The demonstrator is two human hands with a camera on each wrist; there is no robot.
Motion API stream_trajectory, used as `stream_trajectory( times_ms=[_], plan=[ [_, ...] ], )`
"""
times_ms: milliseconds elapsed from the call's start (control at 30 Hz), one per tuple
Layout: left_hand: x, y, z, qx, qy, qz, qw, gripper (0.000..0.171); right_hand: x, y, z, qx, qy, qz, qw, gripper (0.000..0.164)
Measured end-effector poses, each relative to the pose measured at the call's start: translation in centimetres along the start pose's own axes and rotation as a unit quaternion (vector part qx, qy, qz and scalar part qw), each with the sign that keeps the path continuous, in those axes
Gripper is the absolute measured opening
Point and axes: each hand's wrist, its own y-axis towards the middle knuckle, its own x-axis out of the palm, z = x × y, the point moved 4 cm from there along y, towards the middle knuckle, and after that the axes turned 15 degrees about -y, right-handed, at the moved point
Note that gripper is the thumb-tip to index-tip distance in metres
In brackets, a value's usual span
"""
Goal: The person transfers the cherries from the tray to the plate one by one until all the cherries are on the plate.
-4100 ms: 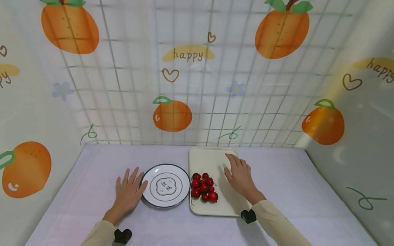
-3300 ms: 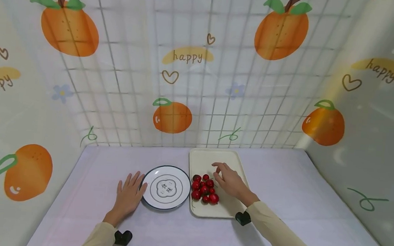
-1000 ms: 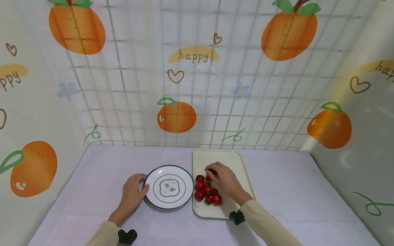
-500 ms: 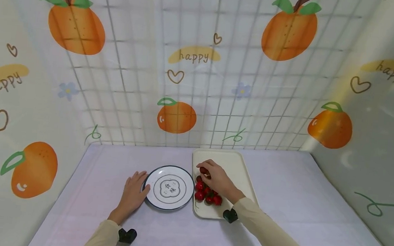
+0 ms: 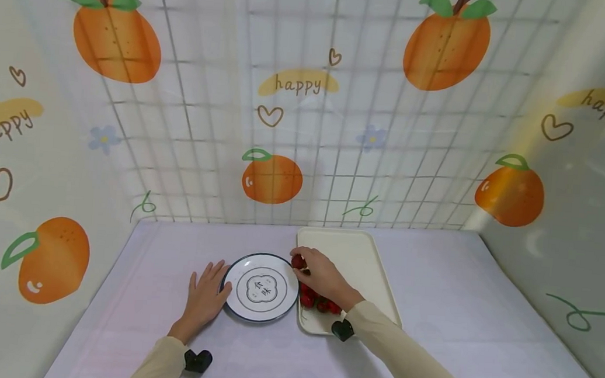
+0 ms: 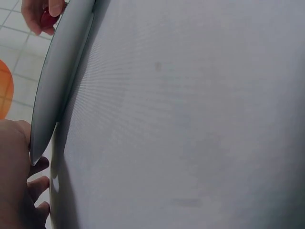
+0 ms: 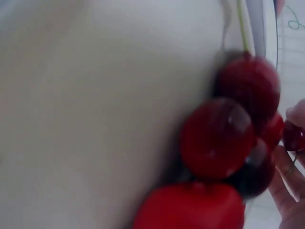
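My right hand (image 5: 323,274) pinches a dark red cherry (image 5: 298,262) between thumb and fingers, at the right rim of the white plate (image 5: 241,308). The right wrist view shows that held cherry (image 7: 292,136) with a thin stem below it. Under the hand, several more red cherries (image 5: 307,299) lie along the left side of a cream tray (image 5: 353,245), partly hidden by the hand. My left hand (image 5: 204,296) lies beside the plate's left edge, fingers spread and thumb at the rim. The plate bears a dark blue rim line and a printed centre mark.
The plate and tray stand side by side on a white cloth-covered table (image 5: 433,280). A patterned curtain (image 5: 207,118) with printed oranges closes off the back and sides. One cherry stem (image 7: 245,28) sticks out near the tray's edge in the right wrist view.
My right hand came down over the cherries, took hold of one, and has carried it leftward to the plate's rim. My left hand stays by the plate, its fingers again spread.
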Motion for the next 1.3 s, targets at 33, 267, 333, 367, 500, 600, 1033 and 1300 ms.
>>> stream_trajectory(
  times_ms=[33, 267, 333, 367, 500, 600, 1033, 1300],
  plan=[
    [0.0, 0.1, 0.0, 0.001, 0.002, 0.000, 1.0000, 0.055, 0.0, 0.1, -0.2, 0.001, -0.003, -0.005, 1.000, 0.036],
    [0.0, -0.1, -0.1, 0.001, 0.017, -0.011, 0.9998, 0.058, 0.3, 0.4, -1.3, -0.029, -0.040, -0.001, 0.999, 0.031],
    [0.1, -0.1, -0.2, 0.002, 0.022, -0.013, 0.9997, 0.058, 0.5, 0.4, -1.4, -0.040, -0.054, -0.002, 0.998, 0.030],
    [0.1, -0.2, -0.2, 0.002, 0.023, -0.013, 0.9997, 0.058, 0.6, 0.3, -1.5, -0.046, -0.062, -0.004, 0.997, 0.030],
    [0.1, -0.3, -0.2, 0.003, 0.021, -0.009, 0.9997, 0.057, 0.8, 0.3, -1.6, -0.058, -0.068, -0.006, 0.996, 0.029],
    [0.0, -0.2, 0.0, 0.001, 0.016, -0.010, 0.9998, 0.058, 0.8, 0.4, -1.6, -0.058, -0.070, -0.010, 0.996, 0.029],
    [0.1, -0.5, 0.3, 0.013, 0.005, -0.006, 0.9999, 0.056, -0.3, -0.4, -0.4, -0.078, -0.050, -0.028, 0.995, 0.049],
    [-0.4, -0.6, 0.4, 0.017, 0.005, 0.002, 0.9998, 0.054, -1.6, -1.7, 1.9, -0.058, -0.062, -0.015, 0.996, 0.046]
  ],
)
